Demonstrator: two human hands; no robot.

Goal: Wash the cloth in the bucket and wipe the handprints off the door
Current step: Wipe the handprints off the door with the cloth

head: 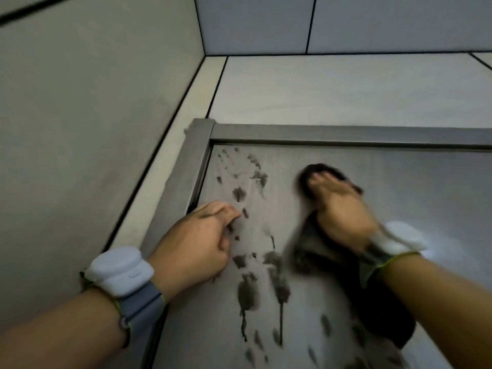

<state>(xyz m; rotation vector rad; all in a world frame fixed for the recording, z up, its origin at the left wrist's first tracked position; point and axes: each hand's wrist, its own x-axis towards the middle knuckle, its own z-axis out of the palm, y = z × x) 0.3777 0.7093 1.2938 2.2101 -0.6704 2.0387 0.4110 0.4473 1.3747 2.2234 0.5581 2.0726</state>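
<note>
**Dark cloth pressed flat to smudged metal door**

Right fingers (323, 182) straight and close together, laid flat over a dark cloth (314, 243), pressing it against the grey metal door (399, 209). Motion-blurred, so finer finger detail not readable. Right hand (340, 206) high on the panel, just under the top of the steel door frame (346, 134); cloth bunched past the fingertips and hanging down under the wrist. White wrist device (402, 237) strapped on that arm.

Left fingers (223, 211) loosely curled, holding nothing, knuckles and tips touching the door near its left edge. Left hand (197, 241) beside the frame's upright, with a second white wrist device (118, 271).

Black handprints (250, 286) between the two hands: smears, fingertip dots, thin drip lines running down. Pale tiled wall (80, 115) left and above. Bucket not in view.
</note>
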